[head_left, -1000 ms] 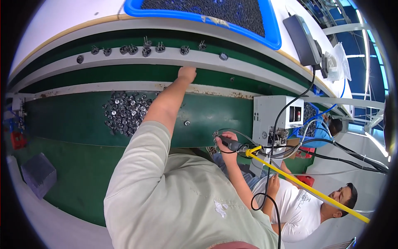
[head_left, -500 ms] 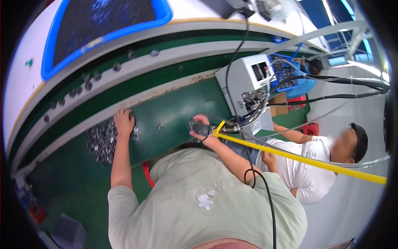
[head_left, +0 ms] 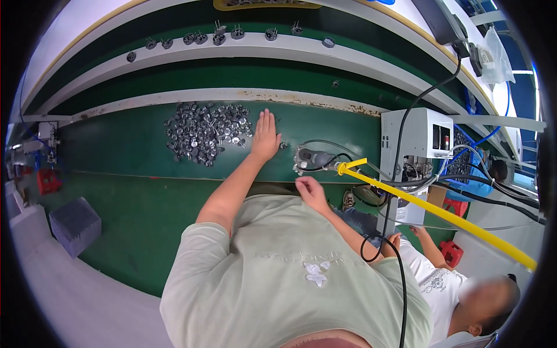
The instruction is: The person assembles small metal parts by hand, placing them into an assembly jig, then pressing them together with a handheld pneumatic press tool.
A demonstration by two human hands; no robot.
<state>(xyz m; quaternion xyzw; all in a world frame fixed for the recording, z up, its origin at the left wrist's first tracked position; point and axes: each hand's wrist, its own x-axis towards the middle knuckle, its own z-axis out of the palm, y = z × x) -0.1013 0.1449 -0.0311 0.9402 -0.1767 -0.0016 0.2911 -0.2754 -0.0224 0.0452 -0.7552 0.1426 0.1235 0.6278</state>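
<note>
a green floor (head_left: 133, 226) spreads on the near side of a long green worktop (head_left: 116, 139), giving way at near left to a pale grey surface (head_left: 75, 290). along the worktop's far edge runs a white ledge (head_left: 174, 94), its paint worn brownish in places. farther back, a white rail (head_left: 104, 74) crosses between green panels (head_left: 191, 72), below a white tabletop (head_left: 64, 55) with a tan edge. at right are a red stool (head_left: 451, 253), a white frame bar (head_left: 505, 122), bluish windows (head_left: 522, 166) and a bright light strip (head_left: 524, 72).

Pale green short-sleeved T-shirt (head_left: 284, 255), white chest print (head_left: 316, 276).
</note>
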